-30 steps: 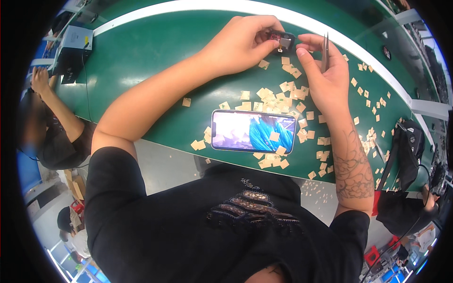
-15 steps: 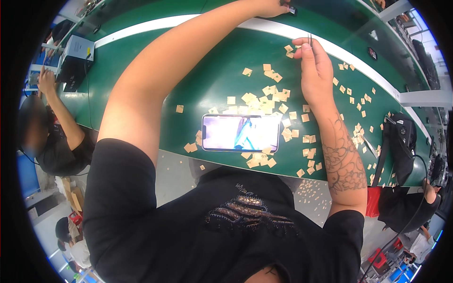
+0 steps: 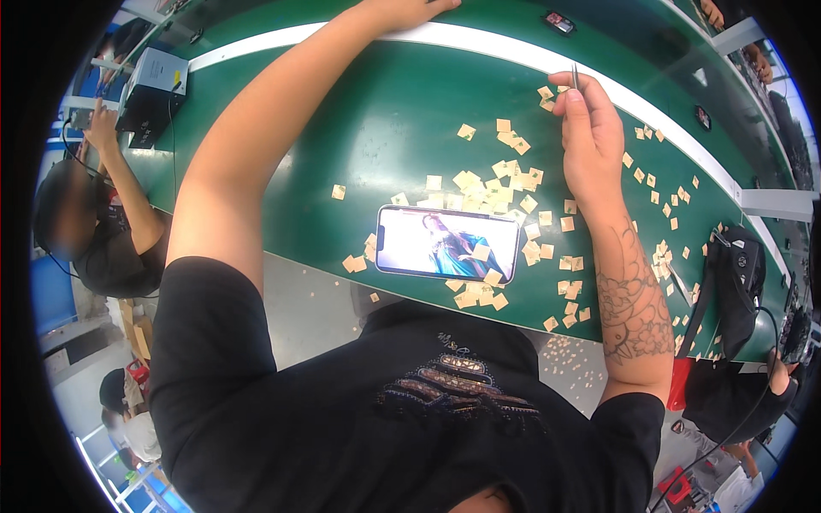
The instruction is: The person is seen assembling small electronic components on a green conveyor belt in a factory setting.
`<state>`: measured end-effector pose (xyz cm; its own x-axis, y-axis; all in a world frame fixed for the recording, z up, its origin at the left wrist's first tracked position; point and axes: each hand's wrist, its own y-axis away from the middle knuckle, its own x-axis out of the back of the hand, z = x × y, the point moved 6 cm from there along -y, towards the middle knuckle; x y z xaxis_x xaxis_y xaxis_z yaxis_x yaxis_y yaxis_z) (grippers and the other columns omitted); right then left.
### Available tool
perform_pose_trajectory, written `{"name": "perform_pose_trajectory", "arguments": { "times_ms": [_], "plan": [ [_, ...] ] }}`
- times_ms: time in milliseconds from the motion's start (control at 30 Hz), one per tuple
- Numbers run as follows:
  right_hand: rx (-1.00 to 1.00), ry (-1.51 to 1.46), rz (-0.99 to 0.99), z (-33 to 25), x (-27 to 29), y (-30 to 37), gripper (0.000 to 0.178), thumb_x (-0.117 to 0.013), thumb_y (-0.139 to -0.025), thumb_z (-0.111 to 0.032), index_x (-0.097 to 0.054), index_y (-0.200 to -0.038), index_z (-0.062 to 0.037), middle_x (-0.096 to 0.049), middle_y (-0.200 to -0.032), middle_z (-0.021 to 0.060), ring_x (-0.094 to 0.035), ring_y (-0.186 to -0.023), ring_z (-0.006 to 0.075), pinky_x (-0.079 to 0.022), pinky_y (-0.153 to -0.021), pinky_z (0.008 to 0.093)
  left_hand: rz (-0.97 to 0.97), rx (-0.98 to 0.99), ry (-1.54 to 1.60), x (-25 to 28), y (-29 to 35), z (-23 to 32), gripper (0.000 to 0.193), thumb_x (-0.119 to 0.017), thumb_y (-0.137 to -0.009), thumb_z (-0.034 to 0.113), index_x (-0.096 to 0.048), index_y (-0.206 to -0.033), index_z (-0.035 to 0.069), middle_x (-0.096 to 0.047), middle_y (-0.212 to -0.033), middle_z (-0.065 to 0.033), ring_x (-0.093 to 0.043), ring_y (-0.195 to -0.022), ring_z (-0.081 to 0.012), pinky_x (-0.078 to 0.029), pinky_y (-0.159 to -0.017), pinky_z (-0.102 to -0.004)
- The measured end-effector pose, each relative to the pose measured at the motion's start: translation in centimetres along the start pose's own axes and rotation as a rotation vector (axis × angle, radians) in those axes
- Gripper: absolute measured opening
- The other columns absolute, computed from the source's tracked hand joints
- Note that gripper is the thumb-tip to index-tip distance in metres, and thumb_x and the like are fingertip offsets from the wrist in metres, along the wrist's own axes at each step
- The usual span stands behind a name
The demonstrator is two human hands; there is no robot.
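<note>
My left hand (image 3: 410, 12) reaches over the white strip at the far side of the table, partly cut off by the upper edge. Its visible fingers are stretched out with nothing seen in them. To its right, apart from it, lies a small black device (image 3: 559, 22). My right hand (image 3: 592, 128) is closed on metal tweezers (image 3: 575, 79), their tips pointing away from me. Small tan square pieces (image 3: 503, 126) lie scattered left of that hand. A smartphone (image 3: 410, 244) with a lit screen lies face up among them, near the front edge.
The green table (image 3: 282, 197) carries a white strip (image 3: 505, 49) along its far side. A grey and black box (image 3: 154, 94) stands at the left, a black bag (image 3: 740, 282) at the right. Another small dark device (image 3: 702, 117) lies beyond the strip. People sit at both sides.
My left hand has moved left, away from the small black device, which it was beside. My right hand still holds the tweezers in much the same place. The view has shifted slightly.
</note>
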<state>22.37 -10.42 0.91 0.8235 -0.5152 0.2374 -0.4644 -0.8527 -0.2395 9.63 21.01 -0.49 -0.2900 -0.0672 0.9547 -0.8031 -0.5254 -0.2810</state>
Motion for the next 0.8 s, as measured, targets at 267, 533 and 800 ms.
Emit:
{"name": "perform_pose_trajectory", "arguments": {
  "times_ms": [267,533,800],
  "plan": [
    [-0.014,-0.104,-0.079,0.9,0.3,-0.3,0.028,-0.051,-0.113,-0.025,-0.07,-0.115,-0.0049,-0.057,-0.086,-0.0028,-0.046,-0.071,0.0047,-0.038,-0.062,0.0239,0.105,0.287,-0.128,1.7,2.4,-9.0,0.062,-0.056,-0.103,0.059,-0.062,-0.15,0.019,-0.054,-0.154,-0.0257,-0.044,-0.148,-0.0446,-0.031,-0.122,-0.0596],
    [-0.421,-0.75,-0.125,1.2,-1.3,0.9,0.032,-0.049,-0.115,-0.029,-0.065,-0.107,-0.0024,-0.068,-0.11,0.0101,-0.068,-0.099,0.0205,-0.051,-0.082,0.0317,0.19,0.475,-0.186,2.9,5.1,-12.2,0.059,-0.06,-0.1,0.058,-0.067,-0.144,0.018,-0.062,-0.145,-0.0203,-0.049,-0.142,-0.0406,-0.031,-0.12,-0.0603],
    [-0.47,-0.87,-0.247,1.9,-1.6,0.3,0.033,-0.045,-0.116,-0.029,-0.064,-0.106,-0.0034,-0.07,-0.126,0.0188,-0.07,-0.119,0.0308,-0.054,-0.092,0.0366,0.196,0.631,-0.251,3.4,5.3,-13.0,0.059,-0.063,-0.098,0.059,-0.069,-0.141,0.019,-0.064,-0.143,-0.0183,-0.048,-0.143,-0.0403,-0.03,-0.12,-0.0632]
  ]
}}
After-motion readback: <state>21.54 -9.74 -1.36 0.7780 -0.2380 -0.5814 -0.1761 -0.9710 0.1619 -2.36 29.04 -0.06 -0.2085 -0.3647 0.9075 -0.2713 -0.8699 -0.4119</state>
